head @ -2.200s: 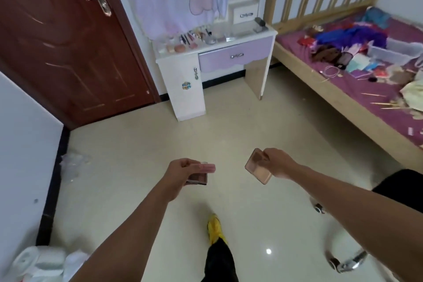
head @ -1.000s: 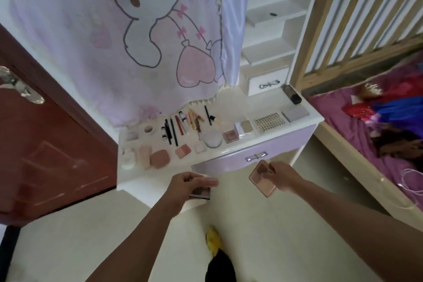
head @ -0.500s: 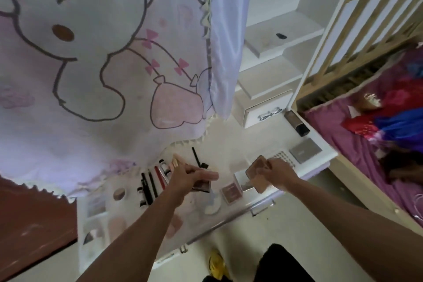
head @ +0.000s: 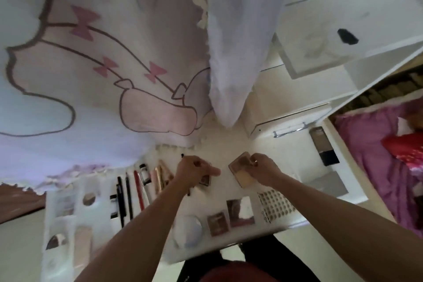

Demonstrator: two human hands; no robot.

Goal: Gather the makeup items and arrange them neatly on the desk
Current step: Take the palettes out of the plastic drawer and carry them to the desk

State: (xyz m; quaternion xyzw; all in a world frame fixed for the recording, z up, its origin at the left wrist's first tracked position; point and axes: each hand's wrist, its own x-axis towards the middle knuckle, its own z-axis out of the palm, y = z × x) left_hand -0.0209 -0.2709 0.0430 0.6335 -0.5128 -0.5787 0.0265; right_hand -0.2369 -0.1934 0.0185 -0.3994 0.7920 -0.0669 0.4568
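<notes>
- The left hand point(head: 194, 171) hovers over the middle of the white desk point(head: 229, 142). Its fingers are curled round a small dark compact point(head: 205, 180) and its thumb is stretched out over the top
- The right hand point(head: 263, 169) is just beside it, clamped on the far edge of a tan-pink palette point(head: 240, 171). The palette tilts with its lower end close to the desk top; whether it touches the surface cannot be told
- The two hands are near each other but apart, with bare desk between them
- Left of the left hand, black pencils point(head: 123, 199), a red pencil point(head: 140, 192) and gold tubes point(head: 160, 176) lie side by side in a row
- Near the front edge a round pale case point(head: 187, 231), blurred, a small brown palette point(head: 217, 223) and an open mirrored palette point(head: 240, 212) sit just beside one another
- A dotted sheet point(head: 274, 205) lies right of those, next to the right forearm. A grey flat box point(head: 327, 185) and a dark bottle point(head: 322, 146) lie further right
- A cartoon-print curtain point(head: 91, 75) hangs over the back of the desk, and a bed with purple bedding point(head: 377, 162) stands to the right
</notes>
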